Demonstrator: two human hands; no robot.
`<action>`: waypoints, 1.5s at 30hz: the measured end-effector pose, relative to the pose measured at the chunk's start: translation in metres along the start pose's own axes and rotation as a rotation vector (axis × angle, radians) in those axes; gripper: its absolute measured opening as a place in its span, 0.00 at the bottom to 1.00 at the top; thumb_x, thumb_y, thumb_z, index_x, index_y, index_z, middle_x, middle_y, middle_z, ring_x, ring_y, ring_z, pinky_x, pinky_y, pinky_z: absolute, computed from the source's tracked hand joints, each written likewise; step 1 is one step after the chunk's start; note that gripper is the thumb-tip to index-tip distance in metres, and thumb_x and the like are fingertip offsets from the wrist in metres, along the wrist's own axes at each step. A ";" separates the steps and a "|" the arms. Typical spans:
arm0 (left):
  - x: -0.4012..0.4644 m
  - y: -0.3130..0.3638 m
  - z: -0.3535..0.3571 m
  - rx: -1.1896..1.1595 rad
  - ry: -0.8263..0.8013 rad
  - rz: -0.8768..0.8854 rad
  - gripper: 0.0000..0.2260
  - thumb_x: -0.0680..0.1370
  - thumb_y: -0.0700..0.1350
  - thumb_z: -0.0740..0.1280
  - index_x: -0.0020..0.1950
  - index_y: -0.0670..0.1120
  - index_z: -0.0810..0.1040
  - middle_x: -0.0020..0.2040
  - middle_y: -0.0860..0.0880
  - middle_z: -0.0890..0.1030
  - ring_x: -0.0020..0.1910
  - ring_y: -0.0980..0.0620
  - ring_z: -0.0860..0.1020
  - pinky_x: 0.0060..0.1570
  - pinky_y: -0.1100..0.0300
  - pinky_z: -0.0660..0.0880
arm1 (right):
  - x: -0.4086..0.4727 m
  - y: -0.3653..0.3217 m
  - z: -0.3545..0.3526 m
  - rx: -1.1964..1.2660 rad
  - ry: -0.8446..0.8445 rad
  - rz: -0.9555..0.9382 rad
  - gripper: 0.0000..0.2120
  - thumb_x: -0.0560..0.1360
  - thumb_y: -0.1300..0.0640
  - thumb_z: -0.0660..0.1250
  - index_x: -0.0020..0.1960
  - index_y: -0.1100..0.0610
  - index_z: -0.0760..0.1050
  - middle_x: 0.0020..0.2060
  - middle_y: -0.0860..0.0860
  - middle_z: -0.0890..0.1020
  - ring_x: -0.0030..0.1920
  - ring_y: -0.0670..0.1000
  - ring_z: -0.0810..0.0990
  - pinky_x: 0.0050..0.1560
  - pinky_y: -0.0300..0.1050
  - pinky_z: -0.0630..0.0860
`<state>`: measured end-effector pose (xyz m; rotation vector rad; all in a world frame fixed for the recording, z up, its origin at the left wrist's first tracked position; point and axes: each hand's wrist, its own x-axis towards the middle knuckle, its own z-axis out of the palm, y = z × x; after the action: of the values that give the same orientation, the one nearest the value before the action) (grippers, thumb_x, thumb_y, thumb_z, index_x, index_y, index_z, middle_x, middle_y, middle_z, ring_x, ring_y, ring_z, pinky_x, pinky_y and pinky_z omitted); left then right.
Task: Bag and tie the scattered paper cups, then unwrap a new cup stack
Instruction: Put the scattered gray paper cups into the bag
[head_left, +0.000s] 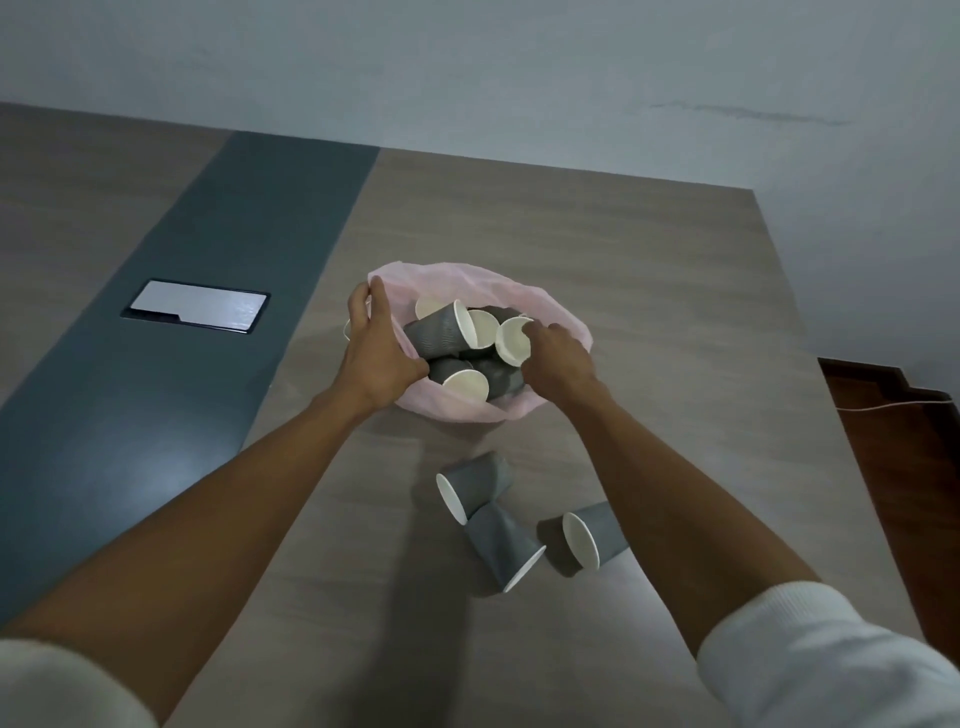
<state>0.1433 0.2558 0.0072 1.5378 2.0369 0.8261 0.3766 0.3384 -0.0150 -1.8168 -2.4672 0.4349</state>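
The left hand (376, 345) grips the pink bag's (550, 306) rim, fingers curled. The right hand (558, 358) pinches a cup (511, 340) over the bag mouth. Three cups (587, 538) lie on the table (675, 291). Risk: a slack rim folding inward, spilling cups.

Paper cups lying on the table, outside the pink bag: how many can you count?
3. One lies nearest the bag, one just below it, touching, and one to their right. More may be hidden behind the bag.

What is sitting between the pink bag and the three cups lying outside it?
Nothing: in the head view, only bare table separates the pink bag from the three cups.
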 end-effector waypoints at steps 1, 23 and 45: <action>0.000 0.000 0.001 -0.005 0.005 0.006 0.57 0.66 0.41 0.79 0.83 0.46 0.42 0.79 0.55 0.44 0.73 0.47 0.67 0.65 0.55 0.73 | 0.000 -0.003 0.000 -0.004 0.014 0.013 0.18 0.75 0.60 0.65 0.65 0.58 0.73 0.56 0.55 0.80 0.57 0.59 0.79 0.46 0.47 0.70; -0.029 -0.010 0.006 -0.025 0.039 -0.010 0.56 0.66 0.40 0.78 0.83 0.44 0.43 0.81 0.53 0.44 0.76 0.52 0.60 0.61 0.65 0.65 | -0.086 -0.064 0.059 0.146 -0.532 0.016 0.26 0.75 0.39 0.65 0.68 0.53 0.75 0.58 0.54 0.82 0.53 0.56 0.83 0.50 0.46 0.79; 0.006 -0.020 -0.024 0.039 -0.061 0.140 0.52 0.67 0.45 0.77 0.82 0.50 0.48 0.78 0.59 0.49 0.72 0.49 0.67 0.62 0.58 0.70 | 0.037 -0.098 -0.009 0.775 0.173 0.215 0.11 0.73 0.62 0.64 0.54 0.58 0.79 0.45 0.52 0.81 0.44 0.56 0.79 0.41 0.48 0.74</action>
<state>0.1118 0.2532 0.0103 1.7220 1.9297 0.7853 0.2761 0.3487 0.0136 -1.6613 -1.6348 1.0166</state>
